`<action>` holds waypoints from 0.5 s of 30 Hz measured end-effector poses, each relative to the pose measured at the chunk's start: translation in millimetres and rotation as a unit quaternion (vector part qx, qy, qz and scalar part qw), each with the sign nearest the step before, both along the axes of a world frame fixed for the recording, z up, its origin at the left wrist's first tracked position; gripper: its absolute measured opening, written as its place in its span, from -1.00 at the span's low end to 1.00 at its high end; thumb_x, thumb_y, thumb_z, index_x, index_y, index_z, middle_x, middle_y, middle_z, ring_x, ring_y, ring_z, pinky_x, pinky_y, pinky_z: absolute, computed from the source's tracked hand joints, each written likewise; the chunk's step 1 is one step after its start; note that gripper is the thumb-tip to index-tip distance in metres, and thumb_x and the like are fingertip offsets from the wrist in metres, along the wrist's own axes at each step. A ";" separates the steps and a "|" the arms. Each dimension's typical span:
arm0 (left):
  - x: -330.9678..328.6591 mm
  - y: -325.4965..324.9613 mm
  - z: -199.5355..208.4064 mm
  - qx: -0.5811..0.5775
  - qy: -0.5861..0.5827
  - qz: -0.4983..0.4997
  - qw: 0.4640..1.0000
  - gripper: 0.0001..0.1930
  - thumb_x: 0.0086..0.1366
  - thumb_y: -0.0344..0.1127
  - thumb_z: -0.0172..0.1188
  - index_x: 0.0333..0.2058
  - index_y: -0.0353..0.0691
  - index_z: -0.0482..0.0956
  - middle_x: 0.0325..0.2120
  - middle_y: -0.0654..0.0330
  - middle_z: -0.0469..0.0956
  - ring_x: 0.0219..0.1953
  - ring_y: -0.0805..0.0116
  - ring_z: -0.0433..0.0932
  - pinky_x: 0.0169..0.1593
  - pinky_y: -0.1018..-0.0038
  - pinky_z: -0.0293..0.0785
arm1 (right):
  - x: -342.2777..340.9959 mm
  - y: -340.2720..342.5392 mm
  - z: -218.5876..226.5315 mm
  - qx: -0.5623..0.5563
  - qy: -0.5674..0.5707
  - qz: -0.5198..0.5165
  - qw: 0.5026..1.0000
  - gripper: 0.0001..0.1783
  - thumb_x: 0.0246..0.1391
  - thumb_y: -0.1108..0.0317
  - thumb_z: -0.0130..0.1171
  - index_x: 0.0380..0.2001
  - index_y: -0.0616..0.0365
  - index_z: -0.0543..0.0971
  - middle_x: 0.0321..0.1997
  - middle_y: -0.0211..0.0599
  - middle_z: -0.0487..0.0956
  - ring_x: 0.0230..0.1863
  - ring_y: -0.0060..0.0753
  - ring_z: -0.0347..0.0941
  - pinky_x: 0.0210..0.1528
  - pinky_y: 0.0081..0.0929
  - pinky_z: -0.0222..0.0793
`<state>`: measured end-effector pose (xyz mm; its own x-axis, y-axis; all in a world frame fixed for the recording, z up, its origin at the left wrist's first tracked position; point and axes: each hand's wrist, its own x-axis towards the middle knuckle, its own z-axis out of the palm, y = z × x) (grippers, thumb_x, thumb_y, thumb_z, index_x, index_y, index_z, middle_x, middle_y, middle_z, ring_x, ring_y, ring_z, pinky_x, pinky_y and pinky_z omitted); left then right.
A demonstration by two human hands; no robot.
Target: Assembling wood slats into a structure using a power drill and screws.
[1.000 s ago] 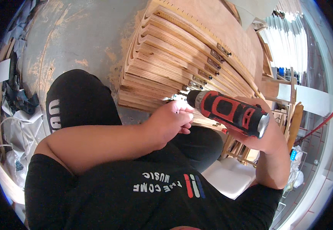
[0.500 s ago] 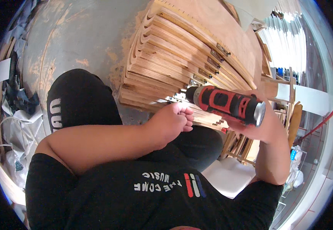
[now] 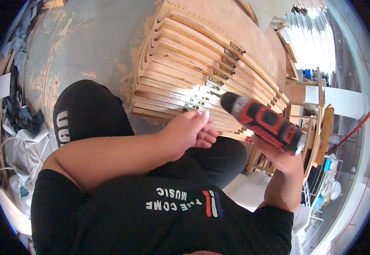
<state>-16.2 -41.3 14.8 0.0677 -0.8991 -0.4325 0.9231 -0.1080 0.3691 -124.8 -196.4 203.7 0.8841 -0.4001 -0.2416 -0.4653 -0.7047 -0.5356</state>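
A red and black cordless drill (image 3: 265,120) is gripped by my right hand (image 3: 274,154). Its bit points left, at the edges of a stack of curved plywood panels (image 3: 172,55). Small metal plates (image 3: 214,81) are fixed along those edges in a row. The bit tip is beside the lower plates; whether it touches one I cannot tell. My left hand (image 3: 195,131) is just below the lowest plate (image 3: 191,106), apart from the drill, with its fingers curled and its thumb raised. Anything inside those curled fingers is hidden.
The stack stands on a grey floor (image 3: 82,46) strewn with sawdust. Wooden frames (image 3: 321,123) stand to the right, near a white wire rack (image 3: 321,204). White sheeting and plastic (image 3: 27,148) lie at the left. My bent knee (image 3: 89,110) is close to the stack.
The drill has swung away from the plates, its rear end dropping lower right, and its bit now shows. My left hand has turned slightly, thumb lifting from the fingers.
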 end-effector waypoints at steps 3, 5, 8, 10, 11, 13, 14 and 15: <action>4.2 0.2 -1.1 -0.077 0.086 0.042 0.992 -0.48 0.57 0.03 -0.26 0.15 -0.36 0.31 -0.03 -0.06 0.56 -0.01 0.17 0.57 0.08 0.21 0.54 | -28.1 -1.5 6.6 0.021 -0.020 -0.028 0.999 -0.41 -0.10 0.58 0.43 0.08 0.23 0.55 -0.03 -0.24 0.67 -0.05 -0.42 0.60 0.05 -0.42 0.50; 4.3 2.8 -5.0 -0.199 0.149 0.071 0.966 -0.40 0.56 0.07 -0.29 0.29 -0.33 0.25 0.12 -0.05 0.49 0.17 0.13 0.47 0.27 0.12 0.38 | -47.1 1.0 5.7 0.094 -0.013 -0.144 0.985 -0.37 -0.13 0.62 0.41 0.11 0.24 0.53 -0.01 -0.25 0.66 -0.03 -0.40 0.59 0.07 -0.39 0.49; 6.7 4.4 6.1 -0.216 0.189 0.089 0.954 -0.44 0.56 0.03 -0.25 0.29 -0.28 0.27 0.17 -0.03 0.45 0.17 0.15 0.46 0.29 0.14 0.36 | -72.8 4.5 2.6 0.143 -0.040 -0.183 0.972 -0.35 -0.14 0.58 0.43 0.11 0.24 0.52 -0.02 -0.27 0.65 -0.03 -0.42 0.58 0.06 -0.40 0.49; 7.2 5.2 4.5 -0.232 0.188 0.085 0.951 -0.49 0.56 -0.03 -0.21 0.28 -0.25 0.26 0.21 -0.04 0.41 0.16 0.16 0.48 0.27 0.15 0.39 | -81.2 5.9 -0.1 0.070 -0.036 -0.130 0.988 -0.35 -0.15 0.54 0.45 0.10 0.22 0.53 -0.04 -0.29 0.66 -0.04 -0.42 0.59 0.05 -0.40 0.51; 5.8 4.5 4.5 -0.222 0.190 0.091 0.952 -0.51 0.55 -0.05 -0.20 0.27 -0.26 0.27 0.22 -0.05 0.41 0.14 0.16 0.49 0.26 0.15 0.40 | -83.4 9.4 -0.5 0.121 -0.041 -0.163 0.978 -0.37 -0.17 0.52 0.47 0.07 0.20 0.55 -0.06 -0.29 0.67 -0.05 -0.41 0.60 0.04 -0.39 0.53; 3.7 2.9 5.4 -0.211 0.190 0.093 0.954 -0.53 0.55 -0.07 -0.19 0.25 -0.27 0.28 0.22 -0.06 0.40 0.13 0.17 0.50 0.26 0.15 0.42 | -91.9 1.5 -5.8 -0.072 -0.030 -0.004 0.997 -0.40 -0.24 0.46 0.53 -0.02 0.15 0.60 -0.11 -0.27 0.68 -0.10 -0.34 0.64 0.00 -0.37 0.56; 2.9 2.4 5.7 -0.208 0.182 0.092 0.957 -0.54 0.55 -0.08 -0.17 0.24 -0.27 0.29 0.23 -0.07 0.40 0.12 0.16 0.51 0.25 0.15 0.43 | -93.5 2.9 -7.0 -0.072 -0.031 -0.005 0.997 -0.40 -0.24 0.46 0.53 -0.02 0.15 0.60 -0.11 -0.27 0.68 -0.10 -0.34 0.64 0.00 -0.37 0.56; 2.5 1.7 5.9 -0.206 0.174 0.091 0.959 -0.55 0.55 -0.09 -0.16 0.22 -0.28 0.30 0.23 -0.08 0.40 0.10 0.15 0.52 0.24 0.15 0.44 | -94.7 5.6 -8.3 -0.039 -0.045 -0.034 0.998 -0.41 -0.25 0.44 0.54 -0.03 0.15 0.61 -0.12 -0.27 0.69 -0.11 -0.34 0.64 -0.01 -0.38 0.56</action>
